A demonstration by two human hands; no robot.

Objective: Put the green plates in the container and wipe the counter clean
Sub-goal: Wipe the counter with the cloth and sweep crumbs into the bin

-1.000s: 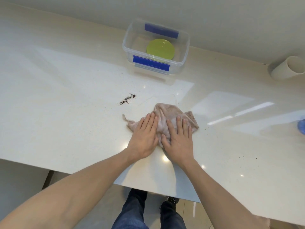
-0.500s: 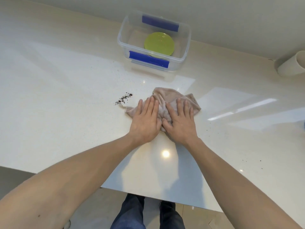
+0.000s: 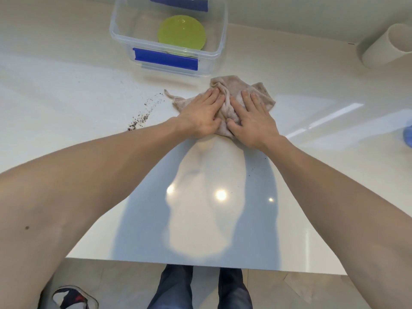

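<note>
Only one view here, the head camera looking down over the person's arms. Both hands are flat on a crumpled beige cloth (image 3: 231,101) on the white counter (image 3: 66,90), fingers straight and pressing down, not curled round it: the left hand (image 3: 201,117) is on the cloth's left half, the right hand (image 3: 253,121) on the right half, thumbs nearly touching. The green plates (image 3: 181,32) look sorted already, sitting in the clear container (image 3: 124,39) with blue clips, which stands just beyond the cloth toward the back wall. So the part left is the wiping, by the look of it. The bit that matters: a dark trail of crumbs (image 3: 142,115) lies to the left of the cloth, running diagonally from near the cloth's stringy left corner down toward the person's left forearm. Its long axis slants near-left to far-right, so a sweep to the left would hit it roughly side on. The left hand is clearly the nearer one, with the crumbs' top end close beside the cloth's edge but not under it. A few tiny specks (image 3: 254,168) also sit near the right forearm, on the near side of the cloth. Off to the right there's a white cup (image 3: 388,50) lying on its side and a blue thing (image 3: 408,137) cut off at the edge, can't tell what.
</note>
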